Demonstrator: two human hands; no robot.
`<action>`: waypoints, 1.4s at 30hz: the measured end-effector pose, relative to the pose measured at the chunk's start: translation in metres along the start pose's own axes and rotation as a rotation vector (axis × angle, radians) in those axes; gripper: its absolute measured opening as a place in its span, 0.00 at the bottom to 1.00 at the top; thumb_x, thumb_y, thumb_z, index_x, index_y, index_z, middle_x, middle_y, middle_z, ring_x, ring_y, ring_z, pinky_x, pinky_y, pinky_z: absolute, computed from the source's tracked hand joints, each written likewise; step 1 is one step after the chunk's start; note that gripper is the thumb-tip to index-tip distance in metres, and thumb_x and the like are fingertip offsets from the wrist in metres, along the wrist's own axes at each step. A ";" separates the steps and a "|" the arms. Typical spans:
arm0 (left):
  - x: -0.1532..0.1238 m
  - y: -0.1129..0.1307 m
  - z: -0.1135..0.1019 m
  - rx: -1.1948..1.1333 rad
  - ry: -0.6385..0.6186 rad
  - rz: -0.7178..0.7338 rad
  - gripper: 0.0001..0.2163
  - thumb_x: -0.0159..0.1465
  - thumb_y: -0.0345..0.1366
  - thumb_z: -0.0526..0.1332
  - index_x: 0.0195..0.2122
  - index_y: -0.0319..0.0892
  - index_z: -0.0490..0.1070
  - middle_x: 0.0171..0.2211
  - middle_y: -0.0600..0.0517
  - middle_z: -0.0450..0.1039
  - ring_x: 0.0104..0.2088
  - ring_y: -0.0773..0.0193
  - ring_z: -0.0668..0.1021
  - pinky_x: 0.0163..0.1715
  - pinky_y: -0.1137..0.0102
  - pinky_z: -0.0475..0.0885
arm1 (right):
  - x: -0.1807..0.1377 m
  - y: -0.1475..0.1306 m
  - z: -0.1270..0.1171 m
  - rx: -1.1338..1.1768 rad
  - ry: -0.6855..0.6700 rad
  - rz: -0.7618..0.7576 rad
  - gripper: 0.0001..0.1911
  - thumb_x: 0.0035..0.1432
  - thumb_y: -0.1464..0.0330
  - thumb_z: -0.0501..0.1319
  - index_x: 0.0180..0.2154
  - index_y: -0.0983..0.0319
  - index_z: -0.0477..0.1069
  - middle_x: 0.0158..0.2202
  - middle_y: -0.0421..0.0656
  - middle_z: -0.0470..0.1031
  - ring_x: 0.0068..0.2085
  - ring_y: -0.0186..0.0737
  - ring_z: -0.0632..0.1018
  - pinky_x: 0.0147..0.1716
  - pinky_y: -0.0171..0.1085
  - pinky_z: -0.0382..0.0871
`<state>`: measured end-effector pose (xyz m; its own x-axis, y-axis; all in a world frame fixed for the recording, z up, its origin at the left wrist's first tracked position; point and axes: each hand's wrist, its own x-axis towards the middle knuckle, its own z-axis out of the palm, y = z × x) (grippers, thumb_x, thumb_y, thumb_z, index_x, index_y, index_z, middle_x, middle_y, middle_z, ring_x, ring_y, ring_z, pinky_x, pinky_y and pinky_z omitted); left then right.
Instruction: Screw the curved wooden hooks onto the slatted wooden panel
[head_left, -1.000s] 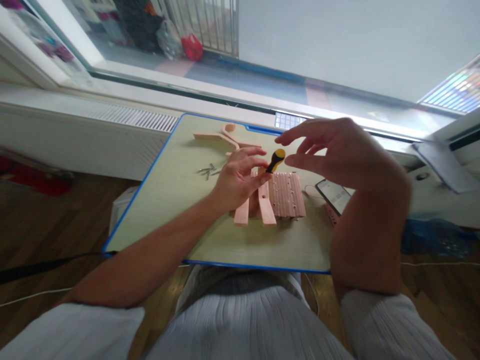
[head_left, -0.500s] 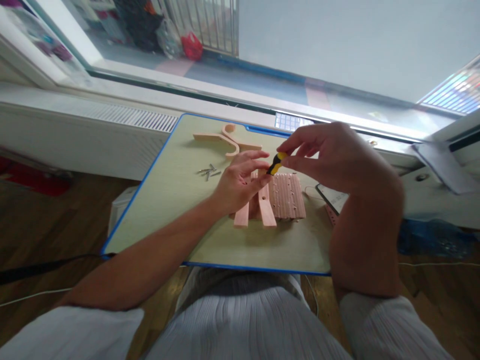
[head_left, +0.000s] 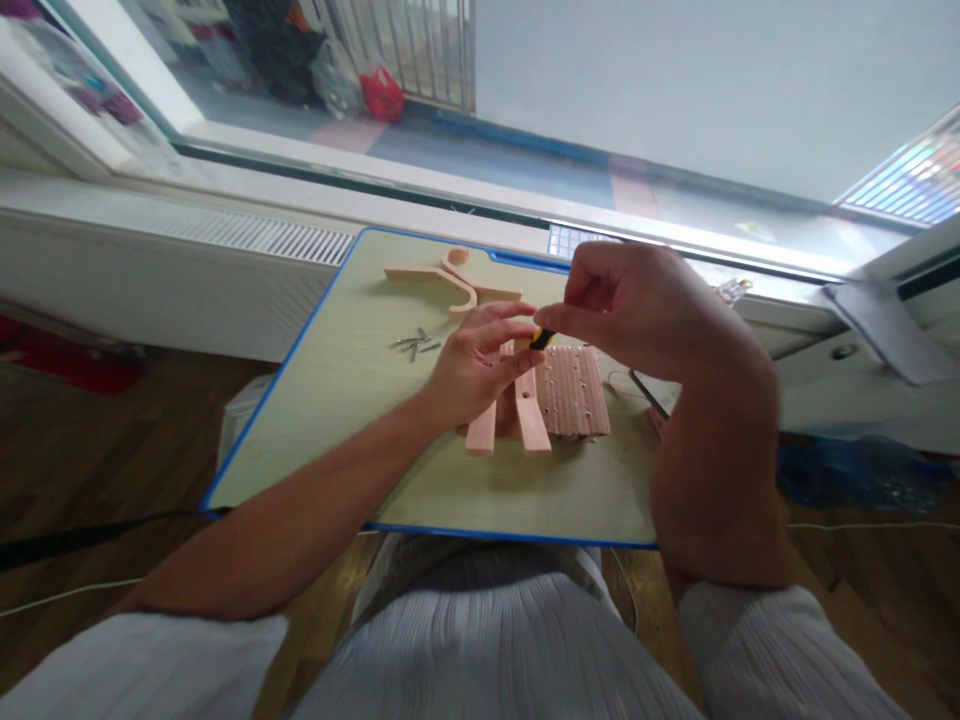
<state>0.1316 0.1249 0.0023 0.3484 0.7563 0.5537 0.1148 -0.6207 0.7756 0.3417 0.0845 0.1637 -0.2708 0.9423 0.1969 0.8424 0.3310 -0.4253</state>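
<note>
Since half a second ago, the right hand has moved left along the screwdriver, and less of its yellow and black handle shows; the left hand looks to have stayed put.

From the left on the tabletop, loose screws lie just left of the left hand, and two curved wooden hooks lie beyond it, on the far side. The left hand spreads over two wooden strips that run near to far, their near ends showing; its thumb and fingers reach right, to the lower part of the screwdriver. Whether they grip it or only steady the wood, I cannot tell.

The screwdriver stands between the hands, above the right-hand strip, its long axis leaning so that the top tips toward the far right. Both hands are at it: the right one pinches its upper end, the left is nearer its foot. Its shaft and tip are hidden by the left hand.

Just right lies a ridged wooden panel, and farther right a phone, largely covered by the right arm.
</note>
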 end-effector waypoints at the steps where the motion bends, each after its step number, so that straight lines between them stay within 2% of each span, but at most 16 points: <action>1: 0.000 -0.001 0.000 -0.001 -0.001 0.002 0.11 0.71 0.48 0.75 0.52 0.55 0.87 0.64 0.49 0.82 0.66 0.51 0.80 0.71 0.46 0.72 | -0.001 0.001 -0.002 0.021 -0.012 -0.004 0.11 0.62 0.57 0.74 0.33 0.56 0.79 0.31 0.40 0.81 0.31 0.40 0.76 0.31 0.43 0.65; 6: 0.000 0.000 -0.002 0.023 -0.010 -0.009 0.11 0.71 0.45 0.75 0.52 0.54 0.87 0.64 0.49 0.82 0.66 0.50 0.80 0.71 0.44 0.72 | -0.008 0.003 -0.015 0.197 -0.035 -0.048 0.10 0.65 0.63 0.72 0.47 0.56 0.89 0.43 0.41 0.89 0.36 0.40 0.82 0.37 0.42 0.76; 12: -0.001 0.002 -0.002 0.056 -0.017 -0.017 0.11 0.71 0.43 0.75 0.53 0.54 0.86 0.64 0.49 0.82 0.65 0.50 0.80 0.71 0.44 0.72 | -0.006 0.004 -0.014 0.180 -0.087 -0.023 0.10 0.66 0.64 0.70 0.46 0.55 0.90 0.37 0.42 0.87 0.35 0.42 0.82 0.37 0.43 0.78; 20: -0.001 0.006 -0.002 0.094 -0.034 0.010 0.10 0.73 0.42 0.73 0.54 0.52 0.86 0.65 0.49 0.81 0.66 0.50 0.80 0.71 0.45 0.72 | -0.005 0.004 -0.009 0.151 -0.029 -0.034 0.06 0.63 0.65 0.72 0.41 0.57 0.88 0.34 0.42 0.85 0.34 0.43 0.81 0.36 0.45 0.76; 23: -0.002 0.006 -0.002 0.094 -0.031 -0.008 0.12 0.71 0.45 0.74 0.54 0.53 0.86 0.65 0.48 0.81 0.66 0.49 0.80 0.71 0.45 0.72 | -0.005 0.001 -0.009 0.104 -0.002 -0.022 0.05 0.62 0.65 0.72 0.39 0.58 0.87 0.32 0.42 0.84 0.33 0.42 0.80 0.34 0.44 0.73; 27: -0.003 0.003 0.000 0.045 -0.002 -0.031 0.13 0.70 0.48 0.76 0.53 0.53 0.86 0.64 0.48 0.82 0.66 0.50 0.80 0.71 0.46 0.73 | -0.003 -0.001 -0.006 0.077 -0.027 -0.005 0.04 0.64 0.64 0.73 0.38 0.57 0.84 0.34 0.44 0.85 0.35 0.44 0.80 0.37 0.46 0.73; 31: -0.002 0.001 0.000 -0.001 0.004 -0.031 0.12 0.70 0.46 0.76 0.52 0.53 0.87 0.64 0.48 0.82 0.66 0.50 0.80 0.71 0.46 0.73 | -0.002 0.000 -0.007 0.094 -0.058 -0.011 0.04 0.65 0.63 0.73 0.38 0.56 0.85 0.36 0.45 0.86 0.36 0.46 0.81 0.37 0.47 0.75; 38: 0.000 -0.001 -0.001 -0.005 -0.009 0.003 0.11 0.71 0.46 0.74 0.53 0.52 0.87 0.64 0.48 0.82 0.65 0.49 0.80 0.72 0.45 0.72 | -0.014 0.000 -0.023 0.336 -0.065 -0.031 0.12 0.64 0.63 0.74 0.48 0.58 0.89 0.47 0.45 0.91 0.40 0.44 0.85 0.38 0.43 0.80; 42: 0.000 -0.002 -0.002 0.006 -0.011 0.010 0.11 0.72 0.45 0.74 0.54 0.53 0.87 0.64 0.48 0.82 0.66 0.49 0.80 0.72 0.45 0.72 | -0.013 0.001 -0.021 0.301 -0.021 -0.034 0.14 0.62 0.64 0.75 0.49 0.58 0.91 0.44 0.44 0.91 0.37 0.43 0.86 0.33 0.41 0.80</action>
<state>0.1299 0.1266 0.0012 0.3602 0.7475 0.5581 0.1164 -0.6297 0.7681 0.3560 0.0714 0.1791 -0.3088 0.9302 0.1986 0.6572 0.3596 -0.6624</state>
